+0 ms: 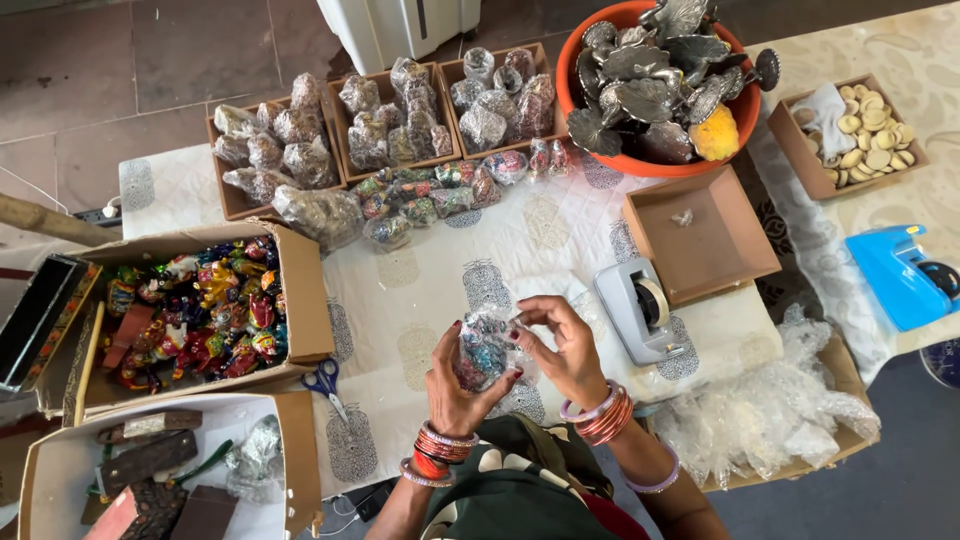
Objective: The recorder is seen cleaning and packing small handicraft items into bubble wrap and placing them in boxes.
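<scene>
My left hand (pixel 455 385) and my right hand (pixel 565 350) together hold a small colourful figurine wrapped in clear bubble wrap (pixel 487 345) above the printed white tablecloth (pixel 420 290). The left hand cups it from below. The right hand's fingers pinch the wrap at its top and right side. Both wrists carry bangles. A grey tape dispenser (pixel 637 308) stands just right of my right hand. Blue-handled scissors (pixel 323 382) lie on the cloth to the left of my left hand.
A cardboard box of colourful figurines (pixel 195 310) sits left. Three trays of wrapped figurines (pixel 385 115) and loose wrapped ones (pixel 420 195) lie at the back. An orange bowl of metal pieces (pixel 655 85), an empty brown tray (pixel 700 235), loose bubble wrap (pixel 765 405) and a blue device (pixel 900 275) are right.
</scene>
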